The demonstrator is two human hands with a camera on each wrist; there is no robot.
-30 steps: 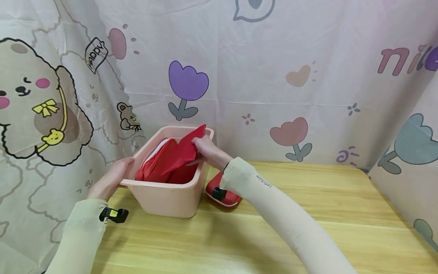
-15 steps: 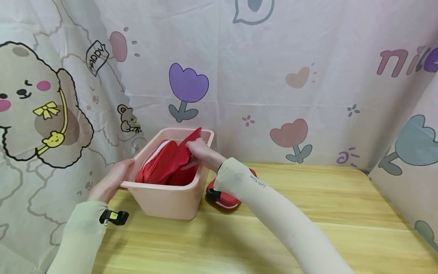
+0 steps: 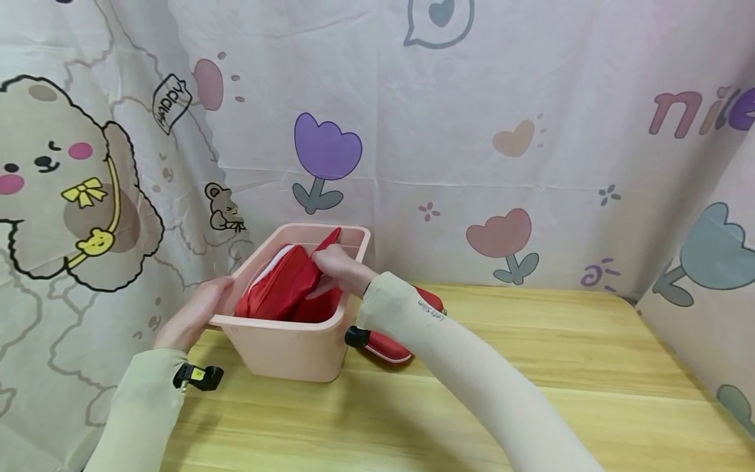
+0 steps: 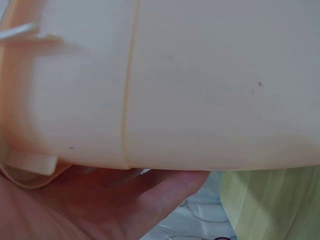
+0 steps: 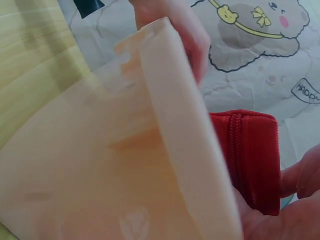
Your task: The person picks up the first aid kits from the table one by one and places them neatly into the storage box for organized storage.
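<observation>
A pink plastic bin (image 3: pixel 295 351) stands on the table, with my left hand (image 3: pixel 191 311) gripping its left rim. The left wrist view shows those fingers against the bin's outer wall (image 4: pixel 215 90). Inside the bin, my right hand (image 3: pixel 344 269) pinches a red fabric pouch (image 3: pixel 328 240), tilted with one corner near the back rim. Its lower part is hidden in the bin. Left of it leans another red pouch (image 3: pixel 274 285) with a white edge. In the right wrist view, a zipped red side (image 5: pixel 255 160) shows beyond the rim, beside my right thumb.
A red case (image 3: pixel 389 349) with a white seam lies on the wooden table (image 3: pixel 531 347) right of the bin, partly under my right forearm. Printed cloth (image 3: pixel 425 131) hangs behind and at both sides, close to the bin's back.
My right hand has moved left and lower into the bin, taking the red pouch down with it. The left hand stays on the rim.
</observation>
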